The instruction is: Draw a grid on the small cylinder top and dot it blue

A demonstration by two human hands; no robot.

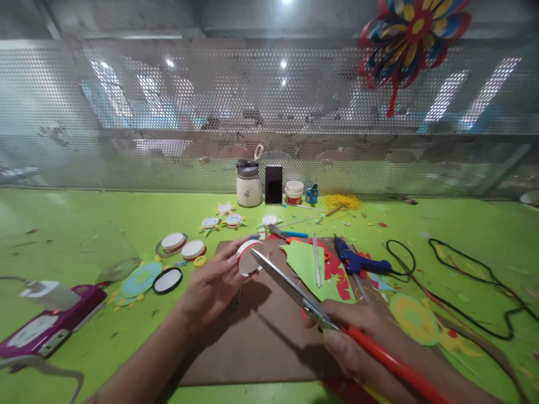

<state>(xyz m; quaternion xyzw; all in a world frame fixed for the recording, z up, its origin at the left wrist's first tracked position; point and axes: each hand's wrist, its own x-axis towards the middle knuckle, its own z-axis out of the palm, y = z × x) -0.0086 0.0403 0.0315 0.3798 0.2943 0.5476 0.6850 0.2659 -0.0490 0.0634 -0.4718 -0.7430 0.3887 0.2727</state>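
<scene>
My left hand [214, 286] holds a small white paper cup with a red rim [246, 258] over a brown board [256, 331]. My right hand [357, 336] grips red-handled scissors [295, 292], whose blades point up-left and touch the cup. Beside the blades lie a green paper sheet [305, 264] and red paper cut-outs [337, 275].
A blue glue gun [357, 261] with a black cable [463, 292] lies to the right. Round cup lids and paper discs [185, 247] sit to the left, with a purple device [46, 325] at the near left. A jar [249, 185], a phone [273, 184] and a tub [293, 192] stand at the back.
</scene>
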